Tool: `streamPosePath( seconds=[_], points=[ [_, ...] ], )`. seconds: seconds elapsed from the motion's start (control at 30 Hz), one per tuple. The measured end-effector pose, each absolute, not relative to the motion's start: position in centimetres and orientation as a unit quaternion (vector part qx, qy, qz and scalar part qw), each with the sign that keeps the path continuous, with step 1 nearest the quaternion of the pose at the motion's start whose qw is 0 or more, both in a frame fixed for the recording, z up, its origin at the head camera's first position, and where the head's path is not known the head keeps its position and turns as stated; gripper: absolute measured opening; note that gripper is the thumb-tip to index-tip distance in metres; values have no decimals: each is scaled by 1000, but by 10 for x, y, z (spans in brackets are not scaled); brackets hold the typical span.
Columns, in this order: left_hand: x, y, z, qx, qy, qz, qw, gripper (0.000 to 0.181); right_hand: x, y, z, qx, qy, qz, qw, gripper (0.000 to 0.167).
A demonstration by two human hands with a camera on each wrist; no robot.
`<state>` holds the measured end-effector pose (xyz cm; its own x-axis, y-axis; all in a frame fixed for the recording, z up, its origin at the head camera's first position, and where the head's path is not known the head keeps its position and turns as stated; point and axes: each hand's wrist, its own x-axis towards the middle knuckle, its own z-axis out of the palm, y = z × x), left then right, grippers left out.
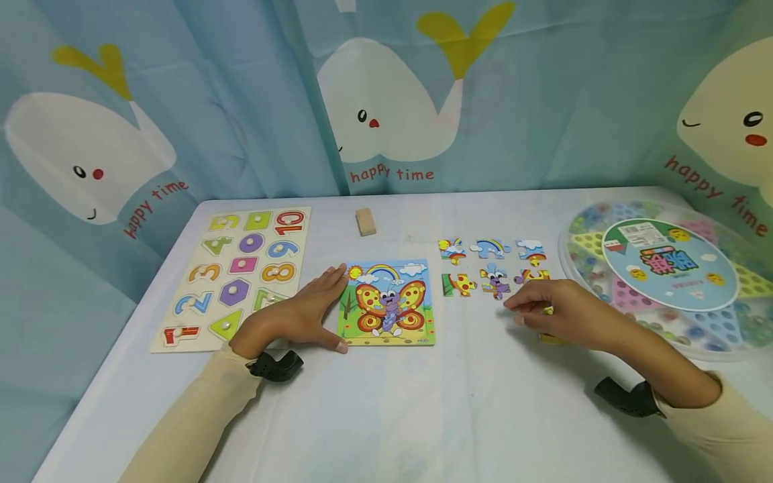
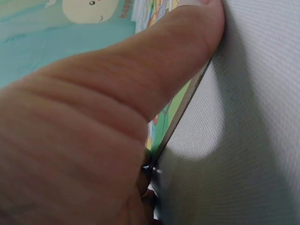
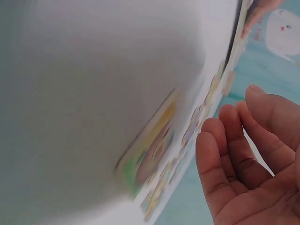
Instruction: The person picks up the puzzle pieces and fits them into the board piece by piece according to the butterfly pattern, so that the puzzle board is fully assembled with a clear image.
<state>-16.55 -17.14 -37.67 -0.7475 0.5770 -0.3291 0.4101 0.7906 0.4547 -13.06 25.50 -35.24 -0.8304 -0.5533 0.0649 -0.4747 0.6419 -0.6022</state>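
Observation:
A square butterfly puzzle board [image 1: 386, 305] lies on the white table. My left hand [image 1: 302, 312] rests at its left edge, fingers spread, with the thumb near the lower left corner; in the left wrist view the thumb [image 2: 154, 61] lies along the board's edge. Several loose jigsaw pieces [image 1: 496, 282] lie in two rows to the right of the board. My right hand [image 1: 558, 312] hovers just below these rows, its fingers loosely bent with nothing between them. Under it, partly hidden, is a yellow-green piece [image 1: 551, 339], which the right wrist view shows as a blurred piece [image 3: 150, 145] on the cloth.
A number and shape peg board [image 1: 202, 268] lies on the left. At the back stands a small wooden block [image 1: 365, 222]. A large round clear case of beads [image 1: 670, 265] sits on the right. Behind the table hangs a blue curtain [image 1: 260, 100] with whales.

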Motion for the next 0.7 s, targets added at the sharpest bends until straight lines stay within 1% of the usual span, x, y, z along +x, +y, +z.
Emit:
streamPosePath(
  seconds=[0.2, 0.43, 0.6, 0.7],
  points=[
    [-166, -171, -377, 268, 918, 179, 230, 123, -125, 275, -352, -260, 914, -299, 85, 28],
    [-166, -171, -377, 265, 919, 177, 231, 124, -121, 289, -355, -250, 928, -272, 41, 31],
    [-166, -171, -376, 269, 918, 181, 229, 123, -122, 293, -356, -216, 942, -251, 56, 33],
    [-165, -171, -376, 270, 918, 182, 226, 123, -121, 296, -358, -213, 943, -250, 55, 32]
  ],
)
